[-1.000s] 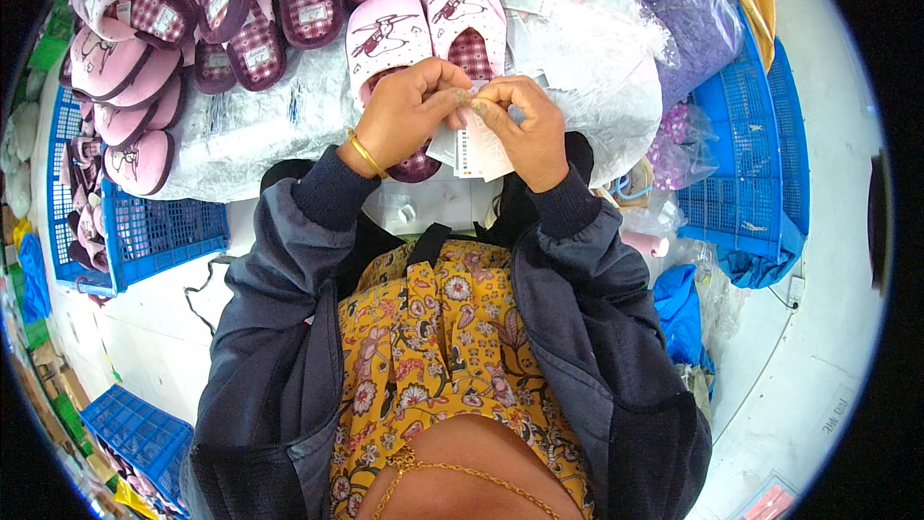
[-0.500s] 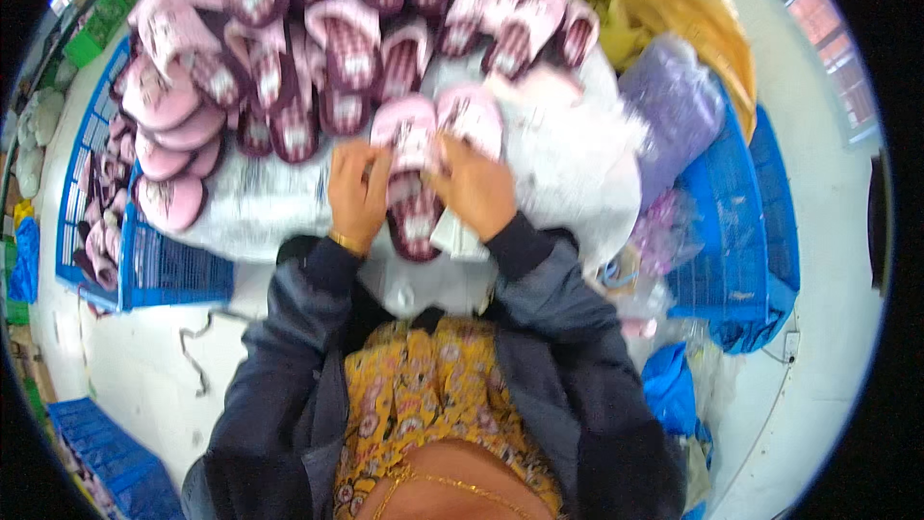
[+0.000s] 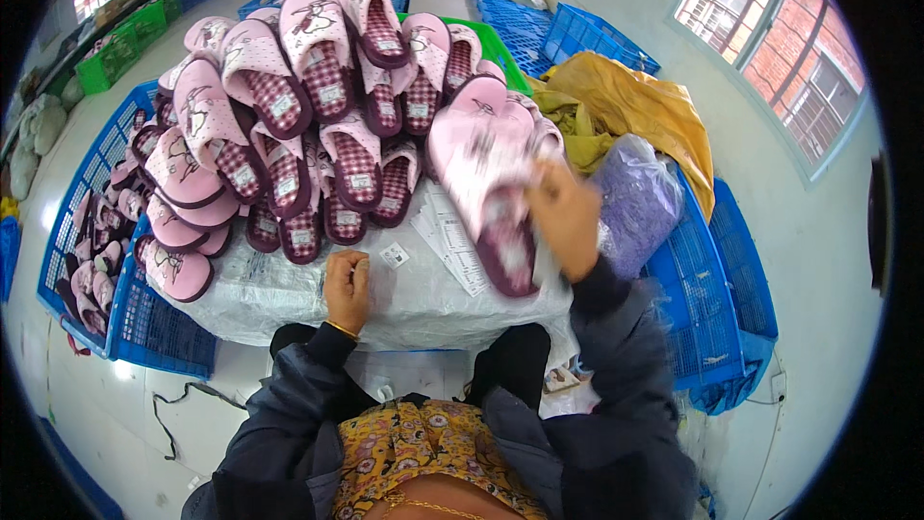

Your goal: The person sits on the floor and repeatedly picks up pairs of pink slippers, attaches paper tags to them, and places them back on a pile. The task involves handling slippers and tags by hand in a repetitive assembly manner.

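My right hand (image 3: 566, 221), smeared by motion, grips a pink slipper (image 3: 486, 164) by its side and holds it above the right part of the work surface. The slipper is blurred; its dark maroon sole edge points toward me. My left hand (image 3: 347, 289) rests near the front edge of the plastic-wrapped surface (image 3: 289, 300), its fingers curled in with nothing seen in them. Just beyond that hand lies a small white label (image 3: 395, 255). Printed paper sheets (image 3: 452, 243) lie between it and the held slipper. A heap of pink slippers (image 3: 332, 87) with checked insoles fills the far side.
A blue crate (image 3: 159, 327) with more slippers stands at the left. On the right are a clear bag of purple material (image 3: 640, 202), a yellow sheet (image 3: 654, 106) and blue crates (image 3: 698, 299). A green crate (image 3: 500, 53) shows behind the heap.
Both hands were together on a pair of slippers at the front middle. The right hand has moved right with a slipper; the left has let go and sits lower. The view has tilted up.
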Demonstrator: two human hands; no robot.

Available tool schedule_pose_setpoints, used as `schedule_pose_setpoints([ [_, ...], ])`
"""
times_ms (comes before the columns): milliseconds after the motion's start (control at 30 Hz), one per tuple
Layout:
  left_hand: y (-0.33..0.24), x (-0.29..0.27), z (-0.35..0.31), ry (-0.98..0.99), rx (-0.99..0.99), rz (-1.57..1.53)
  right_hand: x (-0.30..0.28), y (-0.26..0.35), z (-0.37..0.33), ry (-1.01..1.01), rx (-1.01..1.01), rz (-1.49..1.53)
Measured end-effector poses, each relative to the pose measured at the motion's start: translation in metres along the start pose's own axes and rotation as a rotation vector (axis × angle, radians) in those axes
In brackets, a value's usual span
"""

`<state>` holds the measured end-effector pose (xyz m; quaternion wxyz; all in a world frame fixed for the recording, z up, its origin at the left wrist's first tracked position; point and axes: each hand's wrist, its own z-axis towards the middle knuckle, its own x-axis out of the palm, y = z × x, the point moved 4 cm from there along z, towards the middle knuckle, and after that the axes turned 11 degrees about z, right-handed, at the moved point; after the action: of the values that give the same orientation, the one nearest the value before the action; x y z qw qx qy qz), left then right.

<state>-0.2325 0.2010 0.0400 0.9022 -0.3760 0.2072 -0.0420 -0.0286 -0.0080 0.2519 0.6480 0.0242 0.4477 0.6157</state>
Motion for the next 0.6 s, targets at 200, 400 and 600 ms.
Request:
schedule_pose_setpoints([
  [200,-0.012,0.013,0.0,0.071,0.01,-0.017,-0.034,0.025,0.286,-0.301,-0.403,-0.075],
  [400,-0.007,0.005,0.003,0.059,0.037,0.028,0.058,0.006,0.253,-0.091,-0.323,0.041],
  [600,-0.009,0.006,0.001,0.063,0.026,-0.006,0.159,0.051,0.228,0.326,-0.39,0.253],
])
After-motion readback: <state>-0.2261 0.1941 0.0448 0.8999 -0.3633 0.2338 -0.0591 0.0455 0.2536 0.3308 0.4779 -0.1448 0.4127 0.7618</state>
